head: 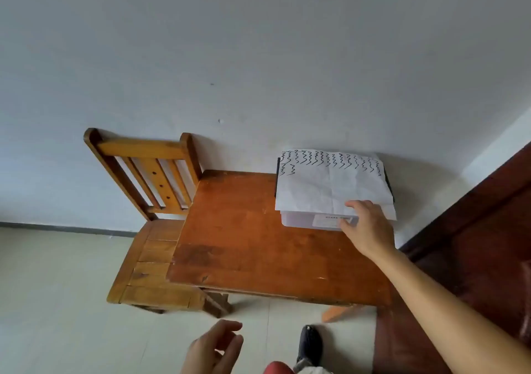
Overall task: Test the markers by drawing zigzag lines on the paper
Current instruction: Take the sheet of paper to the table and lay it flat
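Note:
A creased white sheet of paper point(324, 184) with rows of black zigzag lines along its far edge lies on top of a translucent plastic box point(304, 221) at the far right of a small wooden table point(244, 244). My right hand point(369, 227) reaches to the box's near right corner, fingers on the paper's edge and thumb against the box front. Whether it grips them I cannot tell. My left hand point(212, 348) hangs low over the floor, fingers apart, holding nothing. No marker is visible.
A wooden chair point(149, 230) stands against the table's left side, its back to the white wall point(258, 57). A dark red-brown sofa point(474, 244) borders the right. My dark shoe point(310, 345) rests on the pale tiled floor below the table.

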A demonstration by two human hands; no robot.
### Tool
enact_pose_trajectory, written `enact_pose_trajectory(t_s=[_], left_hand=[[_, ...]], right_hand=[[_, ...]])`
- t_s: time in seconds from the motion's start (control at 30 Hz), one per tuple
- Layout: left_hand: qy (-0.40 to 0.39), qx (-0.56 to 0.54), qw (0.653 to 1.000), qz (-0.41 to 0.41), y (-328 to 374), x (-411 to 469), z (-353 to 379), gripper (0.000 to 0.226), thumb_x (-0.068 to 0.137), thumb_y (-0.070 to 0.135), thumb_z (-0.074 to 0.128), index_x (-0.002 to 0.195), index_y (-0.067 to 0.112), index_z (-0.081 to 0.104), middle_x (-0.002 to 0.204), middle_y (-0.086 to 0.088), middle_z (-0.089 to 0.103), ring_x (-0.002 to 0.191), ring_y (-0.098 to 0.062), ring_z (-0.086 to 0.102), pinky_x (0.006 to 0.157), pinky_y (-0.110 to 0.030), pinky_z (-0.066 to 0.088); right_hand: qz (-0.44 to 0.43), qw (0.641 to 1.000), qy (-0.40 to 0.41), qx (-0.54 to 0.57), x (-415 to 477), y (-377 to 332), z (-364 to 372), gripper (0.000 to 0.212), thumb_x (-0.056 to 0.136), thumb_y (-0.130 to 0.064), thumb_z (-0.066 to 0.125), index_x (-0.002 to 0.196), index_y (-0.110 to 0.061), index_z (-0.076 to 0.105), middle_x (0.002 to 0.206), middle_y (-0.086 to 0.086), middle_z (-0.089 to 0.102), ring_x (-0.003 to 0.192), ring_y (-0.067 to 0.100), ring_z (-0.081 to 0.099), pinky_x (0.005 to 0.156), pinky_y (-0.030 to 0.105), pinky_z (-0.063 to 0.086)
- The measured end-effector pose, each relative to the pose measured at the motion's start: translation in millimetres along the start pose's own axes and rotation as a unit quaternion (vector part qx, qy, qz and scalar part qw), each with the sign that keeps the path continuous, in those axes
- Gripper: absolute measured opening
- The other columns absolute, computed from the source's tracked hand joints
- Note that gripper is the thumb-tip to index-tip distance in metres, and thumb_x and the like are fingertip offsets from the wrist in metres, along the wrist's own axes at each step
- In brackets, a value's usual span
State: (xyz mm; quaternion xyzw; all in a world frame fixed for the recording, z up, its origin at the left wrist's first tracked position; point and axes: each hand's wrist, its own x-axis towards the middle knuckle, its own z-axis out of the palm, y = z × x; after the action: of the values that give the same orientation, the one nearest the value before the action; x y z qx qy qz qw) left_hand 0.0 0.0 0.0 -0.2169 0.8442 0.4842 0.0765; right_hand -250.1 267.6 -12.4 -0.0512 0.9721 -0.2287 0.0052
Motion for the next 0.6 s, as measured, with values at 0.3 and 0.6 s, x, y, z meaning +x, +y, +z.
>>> enact_pose_trajectory(t_s=[0.3,0.6], left_hand=[[0.033,-0.038,0.998,-0.046,46.1,35.9,46.5,0.037,0.076,0.008,0.070,0.081,0.044,0.064,0.070,0.000,0.072,0.061,-0.013,0.068,0.059,-0.027,0.055],[0.042,-0.029,0.997,-0.056,63.7,62.2,62.6,0.041,0.076,0.006,0.070,0.081,0.046,0.062,0.067,0.002,0.072,0.060,-0.010,0.068,0.057,-0.022,0.054]], right_hand=[[-0.145,0.971,-0.084,-0.171,62.0,27.0,23.0,0.075,0.079,-0.044,0.073,0.144,-0.021,0.043,0.157,0.014,0.033,0.146,0.034,0.026,0.112,0.054,0.026],[-0.228,0.972,0.008,-0.054,81.5,37.8,6.3,0.020,0.083,-0.012,0.073,0.103,-0.012,0.075,0.102,0.007,0.076,0.090,0.031,0.072,0.070,0.041,0.058]])
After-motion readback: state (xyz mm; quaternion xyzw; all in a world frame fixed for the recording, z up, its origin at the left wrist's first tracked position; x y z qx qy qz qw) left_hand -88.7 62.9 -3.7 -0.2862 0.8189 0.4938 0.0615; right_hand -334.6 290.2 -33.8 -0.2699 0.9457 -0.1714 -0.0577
